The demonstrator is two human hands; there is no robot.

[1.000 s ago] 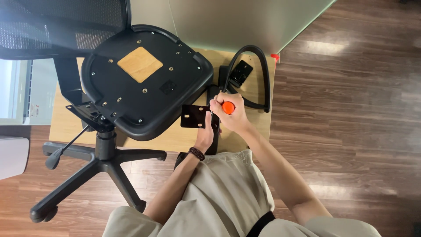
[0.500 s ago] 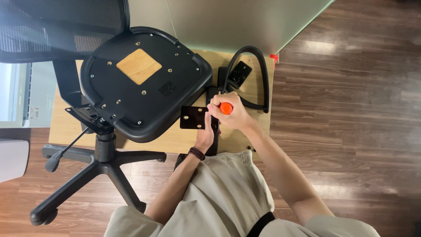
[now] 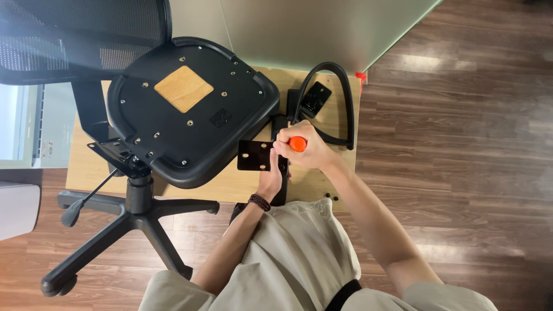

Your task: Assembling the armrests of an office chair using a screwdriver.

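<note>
up close, flat black bracket plate (image 3: 255, 155), four holes

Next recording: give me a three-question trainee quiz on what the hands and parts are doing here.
1. True or false: the right hand grips an orange-handled tool.
2. What does the left hand touch? A) flat black metal bracket with holes B) black looped armrest C) chair base
3. What square patch sits on the upturned black plastic seat underside?

Key: 1 true; 2 A; 3 light wooden patch.
</note>
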